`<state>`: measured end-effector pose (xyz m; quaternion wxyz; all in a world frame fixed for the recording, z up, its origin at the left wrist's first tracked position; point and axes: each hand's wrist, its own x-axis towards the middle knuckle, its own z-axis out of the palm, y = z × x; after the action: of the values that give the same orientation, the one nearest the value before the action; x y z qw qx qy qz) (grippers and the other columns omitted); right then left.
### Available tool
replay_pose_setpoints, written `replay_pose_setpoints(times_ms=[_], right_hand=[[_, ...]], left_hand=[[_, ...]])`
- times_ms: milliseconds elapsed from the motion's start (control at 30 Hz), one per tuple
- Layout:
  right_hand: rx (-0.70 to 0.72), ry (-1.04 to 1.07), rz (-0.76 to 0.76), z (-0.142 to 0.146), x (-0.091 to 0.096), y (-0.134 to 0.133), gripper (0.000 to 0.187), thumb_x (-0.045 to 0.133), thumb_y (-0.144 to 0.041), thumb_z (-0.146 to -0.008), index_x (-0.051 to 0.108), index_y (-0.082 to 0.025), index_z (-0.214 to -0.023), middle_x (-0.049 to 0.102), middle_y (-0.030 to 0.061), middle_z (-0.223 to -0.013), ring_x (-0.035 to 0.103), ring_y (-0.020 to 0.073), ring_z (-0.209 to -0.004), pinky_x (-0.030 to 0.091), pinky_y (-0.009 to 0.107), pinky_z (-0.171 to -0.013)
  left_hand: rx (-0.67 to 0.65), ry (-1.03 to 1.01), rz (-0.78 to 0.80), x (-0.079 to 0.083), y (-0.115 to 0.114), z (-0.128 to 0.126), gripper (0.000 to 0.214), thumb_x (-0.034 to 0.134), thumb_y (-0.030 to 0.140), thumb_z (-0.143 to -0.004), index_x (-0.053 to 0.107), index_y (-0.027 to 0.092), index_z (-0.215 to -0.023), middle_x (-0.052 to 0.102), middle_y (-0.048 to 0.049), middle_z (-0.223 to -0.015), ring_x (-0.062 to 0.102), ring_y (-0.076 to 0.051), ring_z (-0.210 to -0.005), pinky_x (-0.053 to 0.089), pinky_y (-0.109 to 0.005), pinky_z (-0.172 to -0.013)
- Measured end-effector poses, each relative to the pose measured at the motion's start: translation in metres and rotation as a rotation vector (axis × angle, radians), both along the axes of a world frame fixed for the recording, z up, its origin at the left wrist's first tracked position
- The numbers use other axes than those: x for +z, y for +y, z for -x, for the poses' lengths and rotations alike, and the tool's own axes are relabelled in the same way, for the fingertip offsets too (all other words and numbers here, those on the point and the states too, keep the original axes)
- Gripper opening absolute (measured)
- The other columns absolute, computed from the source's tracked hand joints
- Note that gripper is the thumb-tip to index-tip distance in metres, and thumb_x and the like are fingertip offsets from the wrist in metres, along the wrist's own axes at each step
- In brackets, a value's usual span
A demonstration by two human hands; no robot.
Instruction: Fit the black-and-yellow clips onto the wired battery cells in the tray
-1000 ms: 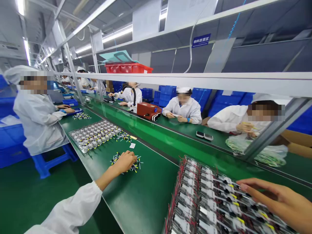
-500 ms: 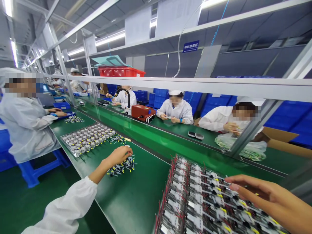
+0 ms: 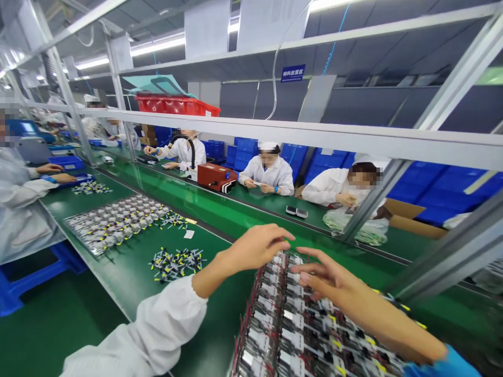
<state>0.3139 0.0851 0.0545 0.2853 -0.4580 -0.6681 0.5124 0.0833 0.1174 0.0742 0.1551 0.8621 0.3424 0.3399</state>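
My left hand [image 3: 259,245] is over the far left corner of a tray of small wired parts [image 3: 283,314]. Its fingers stretch forward, slightly bent, with a gap between fingertips and thumb; nothing shows in them. Facing it from the right, my right hand [image 3: 334,280] hovers above the same tray, fingers apart and holding nothing visible. The tray carries rows of white and clear pieces with red wires, black bits and yellow tips. Left of it lies a loose pile of small grey, black and yellow parts [image 3: 176,263].
Farther left stand another filled tray [image 3: 118,220] and a small white card [image 3: 189,234]. A metal post [image 3: 377,196] rises at right. Across the green belt [image 3: 220,220] are co-workers, a red-brown machine [image 3: 215,177] and a plastic bag [image 3: 371,231]. Another person sits at left.
My left hand has moved right, from the loose pile to the tray's far corner. My right hand has moved left across the tray toward it. The view has turned right.
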Motion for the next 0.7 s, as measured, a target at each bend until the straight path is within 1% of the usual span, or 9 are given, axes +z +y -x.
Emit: replay_pose_setpoints(times_ms=[67,133,200,267,367,433,500,600,700], right_hand=[[-0.07,0.088,0.016,0.008,0.0,0.005,0.073,0.074,-0.071,-0.067,0.052,-0.023,-0.116,0.064,0.0055,-0.088,0.06,0.0238,-0.085,0.051,0.032,-0.067],[-0.118,0.14,0.029,0.009,0.002,0.01,0.065,0.078,-0.07,-0.062,0.056,-0.021,-0.1,0.059,0.0001,-0.074,0.056,0.0186,-0.072,0.048,0.028,-0.063],[-0.131,0.157,0.053,0.003,0.004,0.013,0.06,0.081,-0.066,-0.062,0.058,-0.02,-0.094,0.057,-0.0018,-0.069,0.052,0.0146,-0.065,0.044,0.025,-0.059],[-0.141,0.15,0.075,-0.007,0.004,0.015,0.058,0.084,-0.062,-0.061,0.062,-0.018,-0.092,0.058,-0.0022,-0.068,0.048,0.0118,-0.06,0.04,0.023,-0.055],[-0.22,0.154,0.087,-0.024,0.004,0.018,0.06,0.087,-0.06,-0.058,0.065,-0.016,-0.092,0.06,-0.0016,-0.067,0.046,0.01,-0.057,0.038,0.02,-0.05],[-0.284,0.177,0.091,-0.033,0.004,0.021,0.06,0.09,-0.058,-0.053,0.064,-0.018,-0.088,0.061,-0.0017,-0.068,0.05,0.01,-0.059,0.045,0.019,-0.054],[-0.33,0.187,0.102,-0.04,0.005,0.024,0.057,0.092,-0.055,-0.049,0.06,-0.02,-0.081,0.062,-0.0022,-0.071,0.056,0.0111,-0.065,0.052,0.021,-0.068],[-0.375,0.158,0.109,-0.045,0.002,0.032,0.052,0.093,-0.049,-0.049,0.057,-0.022,-0.077,0.063,-0.0016,-0.073,0.064,0.0146,-0.076,0.055,0.027,-0.085],[-0.386,0.085,0.081,-0.047,-0.011,0.044,0.045,0.088,-0.048,-0.054,0.063,-0.02,-0.079,0.065,0.0011,-0.071,0.066,0.0174,-0.072,0.058,0.029,-0.076]], left_hand=[[-0.081,-0.081,0.091,0.001,0.001,-0.03,0.017,0.055,0.026,-0.094,0.064,0.021,-0.107,0.071,-0.0015,-0.091,0.066,-0.015,-0.084,0.048,-0.025,-0.079],[-0.12,-0.174,0.213,-0.007,0.005,-0.048,0.017,0.058,0.03,-0.092,0.061,0.02,-0.105,0.07,-0.0008,-0.087,0.066,-0.014,-0.076,0.048,-0.023,-0.07],[-0.128,-0.261,0.299,-0.018,0.014,-0.054,0.023,0.058,0.037,-0.091,0.058,0.019,-0.106,0.068,-0.0011,-0.088,0.063,-0.013,-0.07,0.047,-0.022,-0.063],[-0.119,-0.268,0.271,-0.03,0.026,-0.052,0.025,0.053,0.04,-0.094,0.057,0.018,-0.106,0.067,-0.0021,-0.092,0.062,-0.013,-0.074,0.047,-0.023,-0.066],[-0.141,-0.023,0.097,-0.048,0.052,-0.044,0.022,0.041,0.025,-0.098,0.062,0.021,-0.104,0.064,-0.0041,-0.101,0.059,-0.017,-0.094,0.045,-0.027,-0.084],[-0.208,0.239,0.007,-0.059,0.07,-0.042,0.029,0.04,0.013,-0.094,0.065,0.024,-0.105,0.063,-0.0044,-0.104,0.057,-0.019,-0.099,0.042,-0.03,-0.09],[-0.269,0.448,-0.066,-0.067,0.084,-0.046,0.036,0.043,0.007,-0.089,0.066,0.028,-0.108,0.062,-0.0041,-0.103,0.057,-0.019,-0.094,0.042,-0.029,-0.085],[-0.289,0.607,-0.184,-0.07,0.092,-0.054,0.043,0.05,0.006,-0.083,0.062,0.03,-0.117,0.06,-0.0047,-0.102,0.057,-0.02,-0.086,0.042,-0.028,-0.075],[-0.278,0.653,-0.256,-0.068,0.092,-0.058,0.042,0.051,0.007,-0.082,0.058,0.025,-0.119,0.06,-0.0059,-0.102,0.057,-0.021,-0.083,0.041,-0.029,-0.069]])
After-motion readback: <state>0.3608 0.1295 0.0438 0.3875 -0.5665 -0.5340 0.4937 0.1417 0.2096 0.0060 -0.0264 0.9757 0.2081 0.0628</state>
